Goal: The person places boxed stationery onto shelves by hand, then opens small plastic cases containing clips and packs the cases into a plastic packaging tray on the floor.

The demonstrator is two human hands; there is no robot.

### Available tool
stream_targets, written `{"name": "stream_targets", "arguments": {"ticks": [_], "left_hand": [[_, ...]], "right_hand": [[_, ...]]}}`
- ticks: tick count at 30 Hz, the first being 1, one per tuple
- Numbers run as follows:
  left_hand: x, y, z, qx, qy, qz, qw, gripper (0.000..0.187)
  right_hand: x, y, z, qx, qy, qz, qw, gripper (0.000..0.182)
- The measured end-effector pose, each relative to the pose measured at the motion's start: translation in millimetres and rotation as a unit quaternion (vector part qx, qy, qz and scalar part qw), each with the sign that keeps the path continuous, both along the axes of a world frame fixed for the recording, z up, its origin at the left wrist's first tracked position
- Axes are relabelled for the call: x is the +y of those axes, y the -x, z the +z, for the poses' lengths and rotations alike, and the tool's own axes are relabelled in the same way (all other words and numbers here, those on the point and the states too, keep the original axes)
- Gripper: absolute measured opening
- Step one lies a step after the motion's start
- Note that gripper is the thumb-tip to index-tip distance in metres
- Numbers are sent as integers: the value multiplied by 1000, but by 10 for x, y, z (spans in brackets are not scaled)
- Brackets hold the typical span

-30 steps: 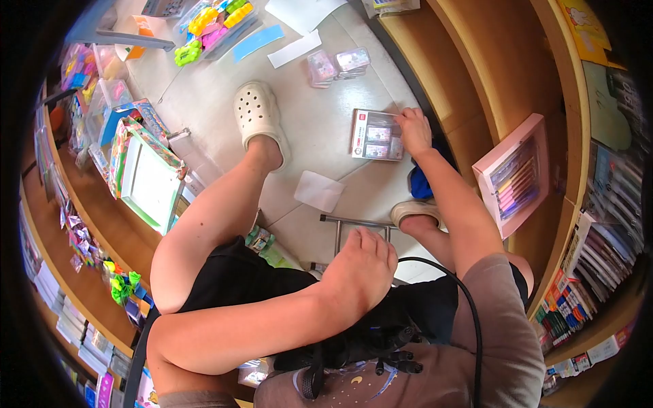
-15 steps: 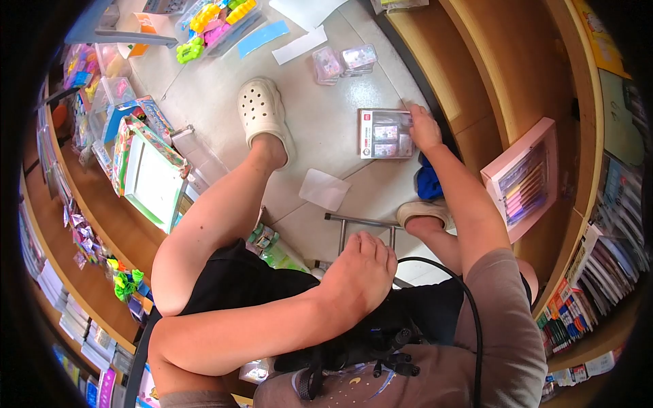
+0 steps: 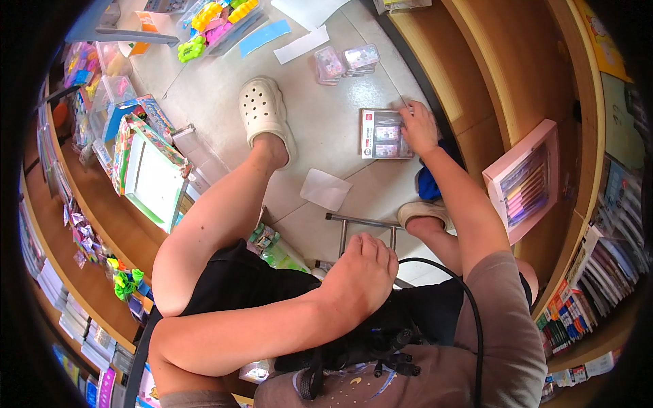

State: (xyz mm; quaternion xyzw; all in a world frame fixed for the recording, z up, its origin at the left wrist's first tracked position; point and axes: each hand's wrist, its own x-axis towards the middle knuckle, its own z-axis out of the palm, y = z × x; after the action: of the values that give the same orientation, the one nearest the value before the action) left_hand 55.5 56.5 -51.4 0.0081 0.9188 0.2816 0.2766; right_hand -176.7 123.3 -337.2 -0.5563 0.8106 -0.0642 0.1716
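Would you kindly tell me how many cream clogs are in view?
2: the left clog, farther forward on the tiled floor, and the right clog, lower in the view near the metal bar, only partly visible. Others could be hidden.

At the upper left of the frame we see a clear tub [image 3: 236, 37] of bright toys [image 3: 206, 18], with a blue paper strip [image 3: 265, 38] just beside it. Near the frame's middle we find a squarish sheet of paper [image 3: 326, 190] on the tiled floor [image 3: 309, 129]. At the right we have a pink box [image 3: 520, 155] (tilted, coloured pens [image 3: 525, 189] showing inside), and at the left a white-and-green tray [image 3: 153, 177] near wooden shelves [image 3: 98, 204].
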Motion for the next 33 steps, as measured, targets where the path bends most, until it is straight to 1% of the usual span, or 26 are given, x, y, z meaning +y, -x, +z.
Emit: {"name": "stream_targets", "arguments": {"ticks": [3,5,9,12,15,17,22,24,27,30,33], "left_hand": [[-5,-30,-3,4,2,5,1000,38],[4,-42,-12,4,7,9,1000,38],[-12,-39,-5,2,9,11,1000,39],[-47,-20,33,3,14,0,1000,39],[-62,-8,54,7,9,-11,1000,40],[-47,-5,57,12,7,-8,1000,40],[-29,9,76,9,16,-15,1000,40],[-11,-5,62,9,14,-12,1000,40],[2,-47,38,8,11,-5,1000,40],[-23,-62,15,9,14,2,1000,39],[-63,-52,17,6,18,6,1000,38]], "right_hand": [[-42,-31,-116,40,13,41,998,25],[-81,-49,-207,64,-2,52,997,20],[-119,-36,-215,80,-32,75,993,16],[-113,-1,-199,56,-7,84,995,16],[-89,11,-102,4,20,55,998,16],[-44,14,-156,-18,25,46,998,20],[-118,-10,-25,-37,19,6,999,34],[-242,13,55,-41,13,-1,999,38],[-621,26,129,-68,29,-63,995,46],[-1067,34,199,-54,156,-59,984,54],[-1408,68,261,-44,129,-15,991,59]]}}
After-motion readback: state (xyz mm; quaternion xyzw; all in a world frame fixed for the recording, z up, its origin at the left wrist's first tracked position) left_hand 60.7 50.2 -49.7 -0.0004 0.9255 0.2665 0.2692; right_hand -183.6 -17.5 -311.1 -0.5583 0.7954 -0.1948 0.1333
